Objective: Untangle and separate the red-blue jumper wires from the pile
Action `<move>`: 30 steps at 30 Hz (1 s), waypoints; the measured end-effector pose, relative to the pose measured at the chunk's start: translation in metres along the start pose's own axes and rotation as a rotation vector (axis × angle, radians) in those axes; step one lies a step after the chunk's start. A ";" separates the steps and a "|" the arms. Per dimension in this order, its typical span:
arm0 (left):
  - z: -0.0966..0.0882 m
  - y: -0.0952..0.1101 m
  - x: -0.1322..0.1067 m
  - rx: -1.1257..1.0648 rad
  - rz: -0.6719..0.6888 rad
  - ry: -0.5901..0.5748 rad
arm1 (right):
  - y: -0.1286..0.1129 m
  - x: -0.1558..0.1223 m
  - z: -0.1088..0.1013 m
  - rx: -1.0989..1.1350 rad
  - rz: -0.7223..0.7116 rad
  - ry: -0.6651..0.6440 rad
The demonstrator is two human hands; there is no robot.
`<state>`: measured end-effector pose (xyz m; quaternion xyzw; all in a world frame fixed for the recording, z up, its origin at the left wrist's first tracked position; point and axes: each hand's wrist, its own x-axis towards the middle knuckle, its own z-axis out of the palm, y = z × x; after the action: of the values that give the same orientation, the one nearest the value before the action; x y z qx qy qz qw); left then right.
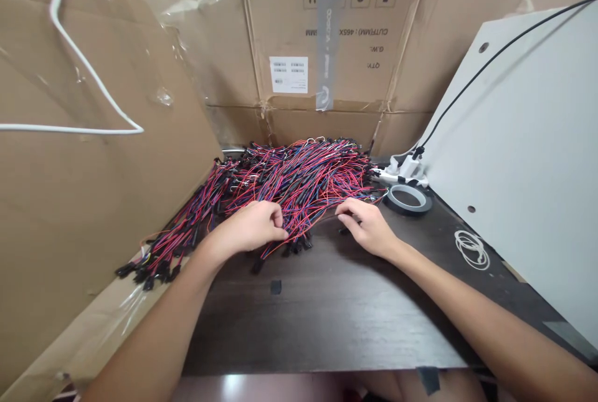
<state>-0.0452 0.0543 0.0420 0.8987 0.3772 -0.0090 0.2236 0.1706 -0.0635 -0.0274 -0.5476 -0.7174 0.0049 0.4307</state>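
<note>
Heaped at frame centre on the dark wood-grain worktop [336, 302]: wire bundle [289, 181], thin glossy red, blue and black leads with black plug ends, long axis slanting lower left to upper right. Left hand [250, 227] nearer, fingers curled narrowly around a few strands. Right hand [367, 224] at the right edge, fingers loosely bent, touching strands. Right of centre, flat tape roll [410, 198].

Plastic-sheathed wire bundle [289, 184], glossy; dark wood-grain table [336, 302], matt; brown cardboard boxes [327, 34], partly film-wrapped; smooth white panel [527, 159]; glossy tape roll [410, 198].
</note>
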 end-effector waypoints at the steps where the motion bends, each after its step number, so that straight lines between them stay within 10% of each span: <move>1: 0.001 0.003 0.000 -0.002 0.035 0.061 | -0.001 0.000 -0.001 0.042 0.036 0.007; 11: 0.010 0.001 0.000 -0.035 0.120 0.126 | -0.007 0.000 -0.008 0.442 0.337 0.027; 17: 0.006 -0.002 -0.004 -0.083 -0.007 -0.073 | -0.002 0.001 -0.011 0.629 0.462 0.210; 30: -0.008 0.013 -0.011 -0.403 0.061 -0.032 | 0.007 -0.002 -0.005 0.099 0.298 -0.076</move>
<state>-0.0451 0.0423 0.0565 0.8466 0.3402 0.0589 0.4050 0.1797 -0.0649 -0.0291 -0.6256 -0.6427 0.1248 0.4243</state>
